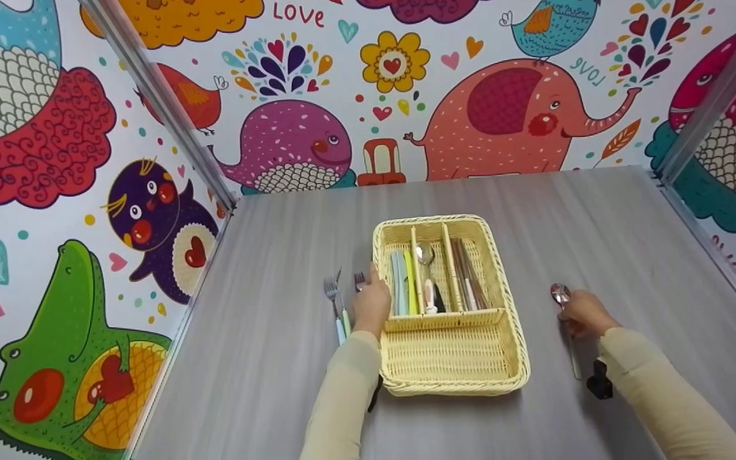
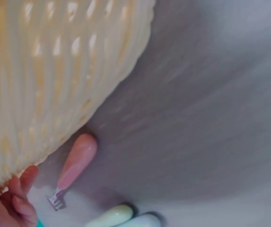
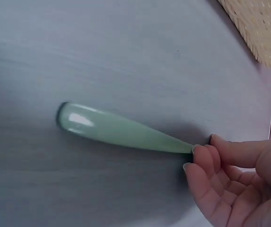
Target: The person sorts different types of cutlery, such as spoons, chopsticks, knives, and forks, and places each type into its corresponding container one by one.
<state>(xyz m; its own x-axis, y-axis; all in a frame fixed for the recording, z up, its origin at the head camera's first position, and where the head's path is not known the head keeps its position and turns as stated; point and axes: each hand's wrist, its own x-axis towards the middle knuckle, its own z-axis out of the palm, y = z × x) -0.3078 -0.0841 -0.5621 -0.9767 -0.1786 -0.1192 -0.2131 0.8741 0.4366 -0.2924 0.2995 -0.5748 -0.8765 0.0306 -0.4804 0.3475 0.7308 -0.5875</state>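
A cream wicker cutlery basket point(image 1: 448, 359) with several compartments stands mid-table. My left hand point(image 1: 371, 308) grips its left side, fingers curled at the wicker edge in the left wrist view. Beside that hand lie a pink-handled fork point(image 2: 77, 159) and two more forks point(image 1: 331, 292), one with a blue handle and one with a green. To the right of the basket, my right hand point(image 1: 586, 313) pinches a spoon point(image 1: 560, 292) by its neck. Its pale green handle point(image 3: 121, 130) points toward me, close over the table.
Inside the basket, blue and yellow-green handles point(image 1: 406, 281) fill the left slot, spoons point(image 1: 425, 255) the middle one and chopsticks point(image 1: 468, 275) the right. The front compartment shows bare wicker. Printed cartoon walls point(image 1: 317, 83) with metal posts enclose the grey table point(image 1: 266, 243).
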